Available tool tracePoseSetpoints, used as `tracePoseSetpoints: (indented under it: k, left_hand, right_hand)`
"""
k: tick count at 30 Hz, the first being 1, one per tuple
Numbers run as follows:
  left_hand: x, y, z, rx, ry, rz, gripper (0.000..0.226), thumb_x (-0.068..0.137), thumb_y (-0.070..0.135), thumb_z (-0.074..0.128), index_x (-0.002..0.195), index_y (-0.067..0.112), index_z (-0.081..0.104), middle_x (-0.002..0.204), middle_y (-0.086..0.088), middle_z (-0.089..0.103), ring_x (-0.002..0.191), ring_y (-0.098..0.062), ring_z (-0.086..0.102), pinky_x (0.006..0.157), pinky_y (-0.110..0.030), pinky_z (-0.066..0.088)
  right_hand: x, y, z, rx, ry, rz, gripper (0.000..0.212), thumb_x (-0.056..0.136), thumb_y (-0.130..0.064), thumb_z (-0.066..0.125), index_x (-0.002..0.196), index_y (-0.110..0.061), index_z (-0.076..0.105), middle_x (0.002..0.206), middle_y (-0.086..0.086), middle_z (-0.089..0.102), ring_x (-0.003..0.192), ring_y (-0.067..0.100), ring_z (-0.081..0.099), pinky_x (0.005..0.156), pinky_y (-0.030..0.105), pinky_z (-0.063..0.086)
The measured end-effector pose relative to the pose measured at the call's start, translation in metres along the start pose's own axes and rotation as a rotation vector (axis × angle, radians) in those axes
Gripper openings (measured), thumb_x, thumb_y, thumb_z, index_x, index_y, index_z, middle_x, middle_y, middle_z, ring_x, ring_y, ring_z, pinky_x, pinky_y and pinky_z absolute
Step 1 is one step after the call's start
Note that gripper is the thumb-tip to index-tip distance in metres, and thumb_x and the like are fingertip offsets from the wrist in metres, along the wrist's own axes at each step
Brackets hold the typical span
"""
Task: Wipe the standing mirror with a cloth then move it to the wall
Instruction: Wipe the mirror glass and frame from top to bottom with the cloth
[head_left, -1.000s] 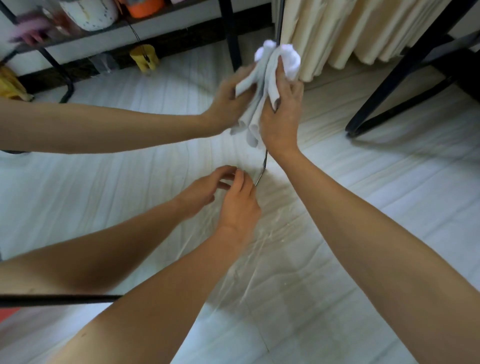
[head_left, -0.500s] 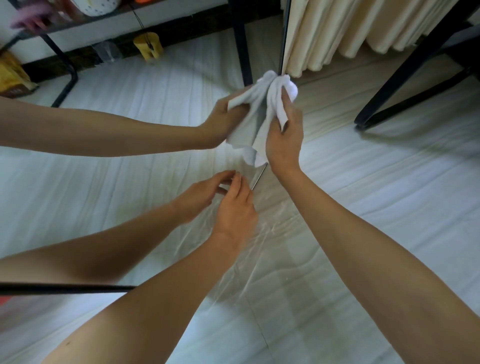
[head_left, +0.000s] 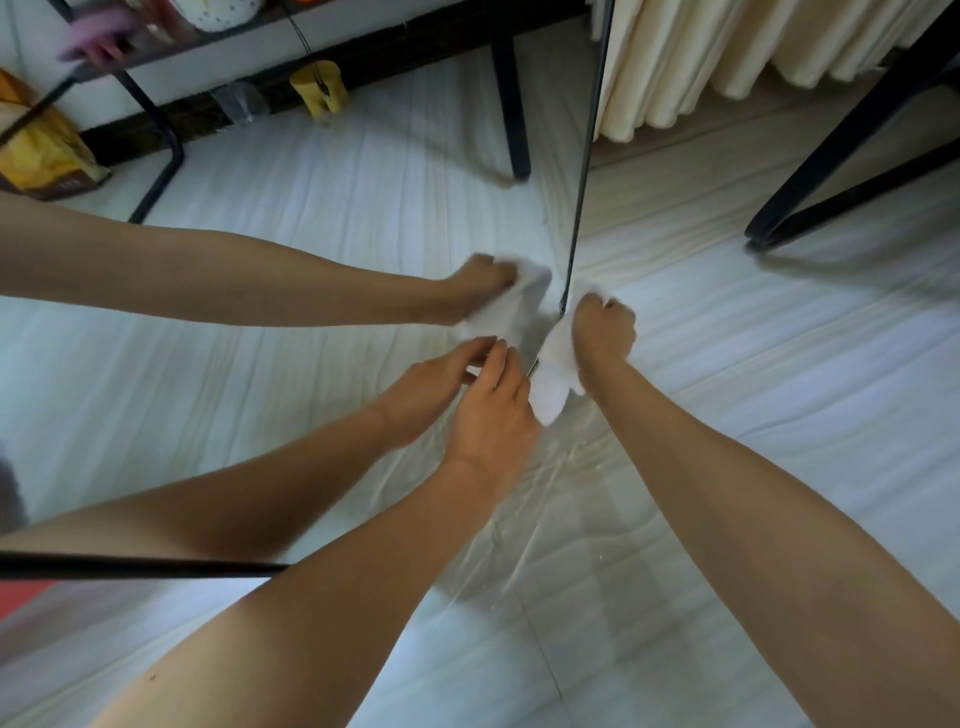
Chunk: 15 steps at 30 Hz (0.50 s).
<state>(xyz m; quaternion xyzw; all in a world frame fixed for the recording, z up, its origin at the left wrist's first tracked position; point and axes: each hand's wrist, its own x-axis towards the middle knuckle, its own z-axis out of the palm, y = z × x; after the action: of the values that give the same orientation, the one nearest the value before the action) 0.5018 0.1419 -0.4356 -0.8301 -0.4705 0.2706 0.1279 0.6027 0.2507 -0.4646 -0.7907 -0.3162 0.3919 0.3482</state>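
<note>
The standing mirror (head_left: 363, 171) fills the left of the view, and its thin black right edge (head_left: 582, 156) runs down the middle. My right hand (head_left: 605, 332) grips a bunched white cloth (head_left: 553, 384) and presses it against that edge, low down. Just left of it, my left hand (head_left: 491, 410) holds the mirror at the edge. Its fingertips are on the glass and its thumb is hidden. Both arms and the cloth are reflected in the glass.
Pale floor tiles (head_left: 753, 415) lie to the right. Black furniture legs (head_left: 831, 171) stand at the upper right, with cream curtains (head_left: 701, 57) behind the mirror. The glass reflects a black shelf frame, a yellow bag and a yellow cup. A black frame bar (head_left: 140, 569) crosses the lower left.
My right hand has slid the cloth down the mirror's right edge, from high up to just beside my left hand. The left hand has stayed on the mirror.
</note>
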Motion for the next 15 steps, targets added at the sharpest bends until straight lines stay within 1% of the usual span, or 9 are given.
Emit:
tracePoseSetpoints:
  k: [1,3,4,5,7,10,12,14,15]
  left_hand:
    - [0.001,0.001,0.001,-0.004,-0.003,0.008,0.046,0.099,0.03,0.036,0.136,0.004,0.043,0.147,-0.023,0.03,0.139,-0.041,0.015,0.113,-0.052,-0.002]
    - [0.0,0.003,0.002,0.01,0.002,0.004,0.043,0.099,0.029,0.036,0.133,0.006,0.048,0.146,-0.022,0.032,0.138,-0.041,0.015,0.113,-0.053,-0.002]
    - [-0.001,0.005,0.004,0.01,0.001,-0.001,0.042,0.098,0.028,0.036,0.132,0.006,0.049,0.145,-0.023,0.032,0.138,-0.041,0.015,0.113,-0.053,-0.002]
    - [-0.001,0.006,0.007,0.0,-0.006,0.001,0.041,0.098,0.027,0.037,0.131,0.005,0.049,0.146,-0.023,0.031,0.138,-0.041,0.015,0.112,-0.053,-0.002]
    - [-0.004,0.008,0.008,-0.047,-0.015,0.005,0.041,0.098,0.025,0.038,0.132,0.004,0.048,0.147,-0.024,0.028,0.139,-0.04,0.013,0.112,-0.053,-0.005]
    - [-0.005,0.011,0.014,-0.092,-0.008,-0.002,0.044,0.098,0.026,0.04,0.135,0.003,0.045,0.148,-0.023,0.027,0.14,-0.039,0.011,0.111,-0.052,-0.009]
    - [-0.006,0.011,0.015,-0.092,-0.005,-0.001,0.048,0.098,0.028,0.038,0.138,0.003,0.039,0.148,-0.022,0.028,0.14,-0.039,0.011,0.111,-0.052,-0.009]
    - [-0.008,0.013,0.017,-0.085,0.004,0.016,0.047,0.099,0.026,0.036,0.139,0.001,0.037,0.148,-0.024,0.028,0.139,-0.041,0.011,0.111,-0.053,-0.008]
    - [-0.009,0.013,0.018,-0.076,-0.001,0.033,0.046,0.099,0.026,0.035,0.137,0.001,0.04,0.147,-0.025,0.028,0.139,-0.042,0.012,0.111,-0.053,-0.007]
  right_hand:
    - [0.002,-0.012,0.0,0.077,0.037,-0.102,0.04,0.094,-0.015,0.036,0.132,-0.005,0.047,0.131,0.016,0.054,0.119,0.032,0.051,0.1,0.038,0.042]
    - [0.003,-0.028,0.005,0.148,-0.027,-0.272,0.041,0.096,-0.015,0.032,0.134,-0.014,0.047,0.122,0.012,0.059,0.11,0.026,0.057,0.093,0.037,0.048]
    - [0.005,-0.028,0.01,0.135,-0.074,-0.308,0.041,0.097,-0.017,0.031,0.135,-0.016,0.046,0.117,0.012,0.06,0.105,0.023,0.058,0.089,0.035,0.049]
    - [0.005,-0.025,0.014,0.107,-0.118,-0.287,0.041,0.097,-0.016,0.031,0.136,-0.014,0.044,0.116,0.012,0.06,0.104,0.024,0.058,0.088,0.035,0.05]
    - [0.004,-0.001,0.023,0.035,-0.213,-0.137,0.041,0.095,-0.011,0.034,0.134,-0.004,0.042,0.122,0.019,0.057,0.112,0.031,0.056,0.095,0.041,0.048]
    - [-0.009,0.045,0.025,-0.117,-0.395,0.067,0.034,0.093,-0.007,0.036,0.12,0.008,0.049,0.12,0.028,0.056,0.109,0.038,0.056,0.094,0.047,0.048]
    - [-0.012,0.057,0.012,-0.174,-0.465,0.13,0.026,0.088,-0.008,0.041,0.104,0.003,0.057,0.102,0.023,0.062,0.092,0.033,0.06,0.078,0.04,0.052]
    - [-0.009,0.05,-0.006,-0.302,-0.535,0.103,0.015,0.084,-0.009,0.044,0.076,-0.006,0.056,0.077,0.013,0.055,0.069,0.024,0.052,0.06,0.03,0.04]
    - [-0.004,0.043,-0.014,-0.341,-0.511,0.075,0.016,0.083,-0.011,0.044,0.07,-0.008,0.053,0.074,0.012,0.052,0.067,0.022,0.048,0.057,0.028,0.036]
